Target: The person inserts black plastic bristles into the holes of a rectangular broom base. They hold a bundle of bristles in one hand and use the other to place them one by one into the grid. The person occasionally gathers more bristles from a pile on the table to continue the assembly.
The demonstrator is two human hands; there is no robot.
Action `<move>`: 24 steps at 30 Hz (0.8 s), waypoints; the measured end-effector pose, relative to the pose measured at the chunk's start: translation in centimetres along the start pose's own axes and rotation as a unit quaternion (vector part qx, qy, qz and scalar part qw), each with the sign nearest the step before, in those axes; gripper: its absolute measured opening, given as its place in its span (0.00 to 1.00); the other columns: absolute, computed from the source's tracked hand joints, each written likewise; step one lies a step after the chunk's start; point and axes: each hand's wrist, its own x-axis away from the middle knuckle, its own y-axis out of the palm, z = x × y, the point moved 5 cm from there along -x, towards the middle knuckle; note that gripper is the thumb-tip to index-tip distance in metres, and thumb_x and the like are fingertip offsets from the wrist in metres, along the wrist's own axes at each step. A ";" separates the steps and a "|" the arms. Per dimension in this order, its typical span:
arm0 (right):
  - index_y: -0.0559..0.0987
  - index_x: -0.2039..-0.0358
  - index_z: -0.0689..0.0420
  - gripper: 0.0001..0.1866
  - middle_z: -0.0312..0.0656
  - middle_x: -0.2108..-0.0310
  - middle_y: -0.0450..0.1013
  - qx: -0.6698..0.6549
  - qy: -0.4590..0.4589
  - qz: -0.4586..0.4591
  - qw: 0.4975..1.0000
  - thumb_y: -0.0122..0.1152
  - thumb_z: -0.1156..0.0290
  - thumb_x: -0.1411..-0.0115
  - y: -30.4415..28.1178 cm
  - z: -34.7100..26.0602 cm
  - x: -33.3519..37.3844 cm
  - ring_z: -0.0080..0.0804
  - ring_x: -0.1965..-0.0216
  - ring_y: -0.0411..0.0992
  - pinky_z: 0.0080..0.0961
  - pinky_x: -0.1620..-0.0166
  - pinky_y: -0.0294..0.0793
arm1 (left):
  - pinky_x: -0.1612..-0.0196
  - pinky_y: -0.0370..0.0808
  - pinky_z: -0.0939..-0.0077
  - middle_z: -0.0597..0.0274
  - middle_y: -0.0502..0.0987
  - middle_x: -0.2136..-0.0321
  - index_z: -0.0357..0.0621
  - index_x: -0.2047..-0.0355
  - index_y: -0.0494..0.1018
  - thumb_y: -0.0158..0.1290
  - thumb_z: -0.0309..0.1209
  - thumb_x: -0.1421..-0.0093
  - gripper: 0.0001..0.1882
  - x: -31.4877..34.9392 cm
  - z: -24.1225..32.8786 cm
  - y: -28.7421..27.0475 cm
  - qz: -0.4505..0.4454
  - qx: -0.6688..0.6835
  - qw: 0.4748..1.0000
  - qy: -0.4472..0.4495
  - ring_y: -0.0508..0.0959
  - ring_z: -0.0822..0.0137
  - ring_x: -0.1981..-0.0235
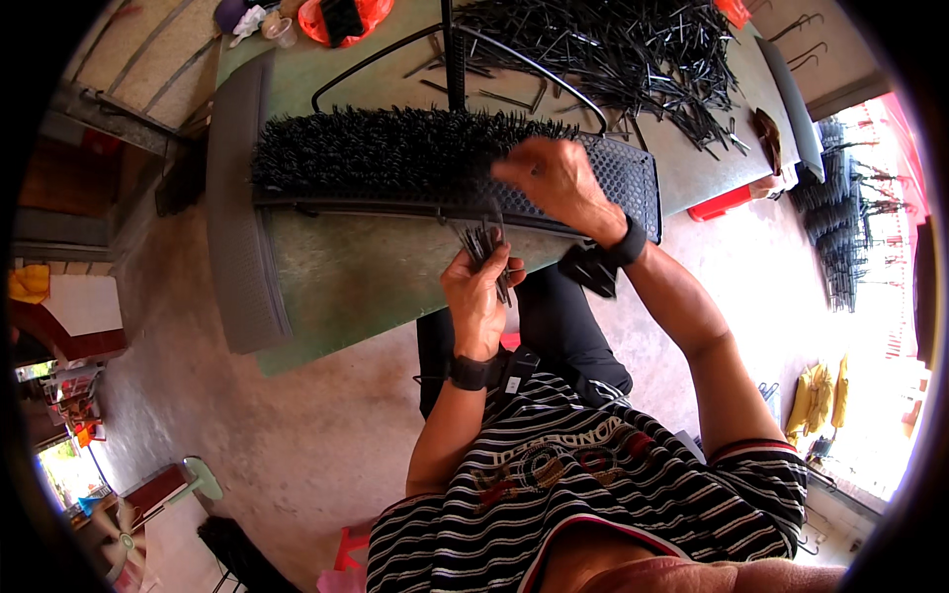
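Note:
A long black perforated panel (623,183) lies across the table in front of me. Dense black bristles (366,148) cover its left and middle part, while the holes at its right end are bare. My left hand (478,292) is closed around a bundle of thin black strips (480,243), just off the panel's near edge. Above the border between bristles and bare holes is my right hand (561,186), its fingers pinched together. Whatever is between those fingertips is blurred and dark against the bristles. A black wire frame (361,67) with an upright post rises behind the panel.
A large heap of loose black strips (623,59) covers the far right of the green table (356,287). Grey matting (237,217) drapes its left edge. A red bag (371,18) lies at the back. Black racks (840,217) are stacked at right; a fan (124,542) stands lower left.

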 end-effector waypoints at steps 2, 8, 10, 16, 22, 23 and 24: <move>0.78 0.70 0.64 0.08 0.42 0.79 0.76 -0.115 0.102 -0.144 0.977 0.62 0.72 0.47 0.6 -0.1 1.2 0.22 0.84 0.71 0.19 0.79 0.70 | 0.73 0.77 0.71 0.59 0.77 0.71 0.38 0.66 0.74 0.56 0.22 0.45 0.06 -0.1 -0.4 0.5 -0.016 0.002 1.000 -0.006 0.77 0.66 0.75; 0.75 0.64 0.64 0.09 0.42 0.78 0.76 -0.266 0.095 0.095 0.955 0.57 0.74 0.45 -1.6 0.4 1.3 0.23 0.80 0.75 0.18 0.77 0.72 | 0.71 0.78 0.71 0.59 0.77 0.72 0.36 0.66 0.72 0.53 0.21 0.43 0.05 -0.3 -0.8 0.6 -0.017 0.028 0.999 0.007 0.78 0.65 0.74; 0.70 0.60 0.63 0.10 0.44 0.77 0.76 -0.191 0.037 0.140 0.971 0.56 0.76 0.43 -2.2 -0.6 0.9 0.26 0.77 0.77 0.19 0.76 0.72 | 0.71 0.78 0.70 0.59 0.76 0.72 0.35 0.66 0.72 0.52 0.20 0.43 0.04 -0.4 -0.9 0.2 -0.010 0.042 0.999 0.008 0.78 0.65 0.74; 0.66 0.58 0.61 0.12 0.47 0.77 0.75 -0.140 -0.034 0.161 0.976 0.55 0.78 0.42 -0.4 0.5 0.3 0.30 0.75 0.78 0.21 0.75 0.73 | 0.69 0.79 0.66 0.59 0.75 0.72 0.35 0.64 0.74 0.51 0.18 0.44 0.07 -1.0 -1.2 -1.0 -0.017 0.051 0.998 0.029 0.78 0.62 0.74; 0.71 0.64 0.60 0.07 0.48 0.75 0.73 -0.017 -0.145 0.125 0.981 0.57 0.77 0.45 0.4 0.2 0.0 0.44 0.73 0.75 0.32 0.73 0.73 | 0.70 0.79 0.67 0.60 0.74 0.73 0.35 0.65 0.73 0.51 0.18 0.44 0.06 -0.8 -0.8 -0.8 -0.005 0.067 0.997 0.023 0.77 0.64 0.75; 0.73 0.68 0.59 0.05 0.47 0.75 0.72 0.019 -0.114 0.098 0.988 0.57 0.74 0.46 0.4 -0.3 -0.1 0.48 0.72 0.72 0.36 0.72 0.72 | 0.71 0.79 0.68 0.60 0.74 0.73 0.34 0.65 0.73 0.50 0.18 0.44 0.06 -0.7 -0.6 -0.6 0.000 0.066 0.998 0.021 0.77 0.65 0.75; 0.74 0.68 0.59 0.06 0.47 0.76 0.71 0.053 -0.129 0.086 0.987 0.57 0.72 0.45 0.6 -0.2 -0.1 0.48 0.73 0.72 0.36 0.73 0.71 | 0.71 0.79 0.70 0.60 0.73 0.73 0.34 0.65 0.72 0.50 0.18 0.43 0.06 -0.6 -0.6 -0.5 0.005 0.065 0.998 0.019 0.76 0.66 0.76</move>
